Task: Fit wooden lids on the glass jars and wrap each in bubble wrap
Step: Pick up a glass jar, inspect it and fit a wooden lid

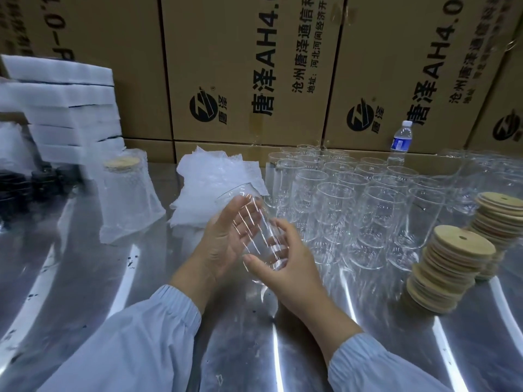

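Head view: the left hand (223, 239) and right hand (285, 258) together grasp a bare glass jar (254, 224), tilted, above the middle of the tabletop (85, 278). Stacked wooden lids (450, 261) stand near the right edge, beside the empty jars (353, 199); a wrapped jar (126, 193) stands toward the far left.

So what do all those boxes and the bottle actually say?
"唐泽AH4.0": middle cardboard box, beside a round logo, cut off at the top.
"沧州唐泽通信科": same box, cut off.
"河北河间经济开": same box, address line, cut off.
"唐泽AH4.0": right cardboard box.
Water bottle label: too small to read.
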